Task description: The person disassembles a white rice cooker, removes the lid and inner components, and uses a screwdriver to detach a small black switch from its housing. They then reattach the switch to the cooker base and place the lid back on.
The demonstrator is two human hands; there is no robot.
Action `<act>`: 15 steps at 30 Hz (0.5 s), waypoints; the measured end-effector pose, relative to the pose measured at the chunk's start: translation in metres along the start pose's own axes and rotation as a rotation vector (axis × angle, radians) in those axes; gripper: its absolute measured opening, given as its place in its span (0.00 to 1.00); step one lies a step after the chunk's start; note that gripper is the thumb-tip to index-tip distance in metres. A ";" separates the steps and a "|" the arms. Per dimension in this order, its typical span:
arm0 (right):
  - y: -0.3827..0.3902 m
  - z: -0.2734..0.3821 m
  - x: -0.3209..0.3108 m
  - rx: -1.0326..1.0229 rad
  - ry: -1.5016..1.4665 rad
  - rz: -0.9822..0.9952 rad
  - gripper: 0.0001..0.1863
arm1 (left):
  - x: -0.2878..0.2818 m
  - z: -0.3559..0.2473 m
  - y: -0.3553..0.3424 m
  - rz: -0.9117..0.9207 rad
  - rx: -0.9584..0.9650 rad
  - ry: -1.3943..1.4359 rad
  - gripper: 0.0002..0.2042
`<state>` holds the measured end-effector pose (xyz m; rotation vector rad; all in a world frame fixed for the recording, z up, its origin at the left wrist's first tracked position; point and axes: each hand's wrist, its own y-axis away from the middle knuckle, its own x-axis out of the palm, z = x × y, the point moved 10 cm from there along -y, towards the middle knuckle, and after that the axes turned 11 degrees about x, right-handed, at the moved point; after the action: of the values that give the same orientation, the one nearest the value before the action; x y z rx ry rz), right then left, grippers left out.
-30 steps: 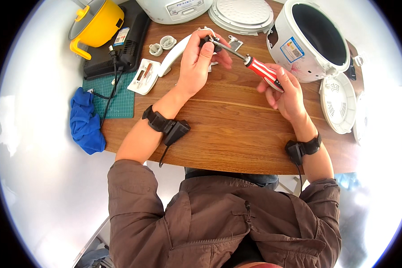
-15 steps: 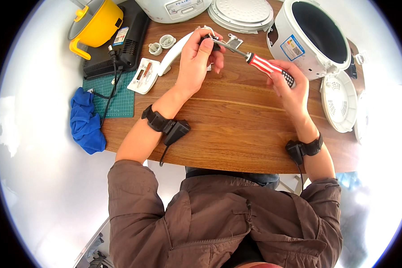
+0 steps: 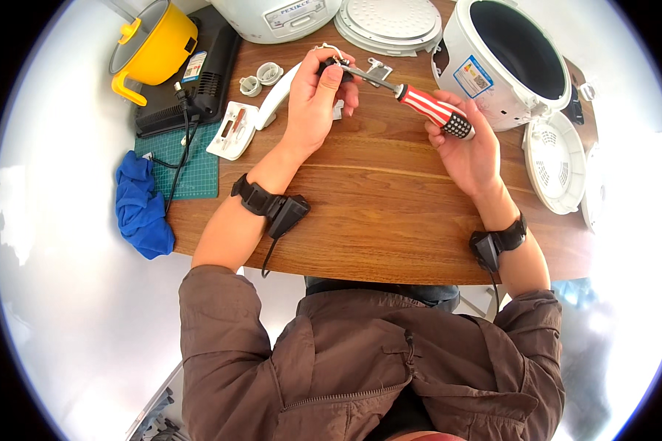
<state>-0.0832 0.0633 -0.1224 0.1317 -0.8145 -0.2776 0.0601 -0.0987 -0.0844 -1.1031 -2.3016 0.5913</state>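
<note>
A small black part (image 3: 348, 76) with a pale wire is pinched in the fingers of my left hand (image 3: 315, 103). My fingers cover much of it, so its exact kind does not show. My right hand (image 3: 474, 151) is closed around the end of a screwdriver (image 3: 424, 105). Its handle has red and white stripes and a black end with white spots. The metal shaft points up and left, with the tip at the black part. Beneath my left hand lies a curved white handle (image 3: 276, 97), and just beyond the screwdriver is a small metal bracket (image 3: 378, 69).
A white cooker body (image 3: 449, 66) stands at back right, a vented white cover (image 3: 543, 165) beside it. A round white lid (image 3: 390, 22) lies at the back. On the left are a yellow pot (image 3: 168, 55), black cooktop (image 3: 217, 77), green mat (image 3: 202, 173), blue cloth (image 3: 143, 209) and white panel (image 3: 233, 131).
My right hand has shifted slightly left and down, its fingers now looser around the turned screwdriver handle. My left hand still holds the black part. The whole view has shifted a little.
</note>
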 end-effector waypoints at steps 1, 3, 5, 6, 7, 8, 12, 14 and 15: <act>-0.001 -0.004 -0.004 0.039 0.008 -0.096 0.26 | 0.001 0.000 0.000 0.010 0.013 -0.012 0.13; 0.003 -0.005 0.003 0.185 0.175 0.064 0.28 | -0.001 -0.005 0.001 0.024 0.040 -0.044 0.13; 0.009 -0.005 0.003 0.232 0.316 0.022 0.24 | -0.003 -0.008 0.000 0.041 0.067 -0.075 0.13; 0.007 0.003 0.002 0.126 0.363 -0.031 0.22 | -0.004 -0.009 -0.001 0.047 0.067 -0.075 0.13; 0.004 0.008 0.000 0.019 0.409 -0.083 0.21 | -0.003 -0.009 -0.001 0.053 0.067 -0.075 0.13; 0.004 0.012 -0.002 -0.089 0.454 -0.137 0.20 | -0.003 -0.009 -0.002 0.060 0.067 -0.073 0.13; 0.004 0.009 0.004 -0.100 0.186 -0.175 0.19 | -0.003 -0.007 -0.001 0.094 0.070 -0.113 0.13; 0.002 0.006 0.003 0.066 0.329 -0.059 0.20 | -0.003 -0.013 -0.001 0.092 0.093 -0.121 0.14; 0.002 0.004 0.002 0.088 0.372 -0.030 0.20 | -0.003 -0.014 0.000 0.092 0.096 -0.123 0.14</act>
<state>-0.0843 0.0648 -0.1173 0.2694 -0.4555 -0.2364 0.0699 -0.0988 -0.0744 -1.1613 -2.3079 0.8171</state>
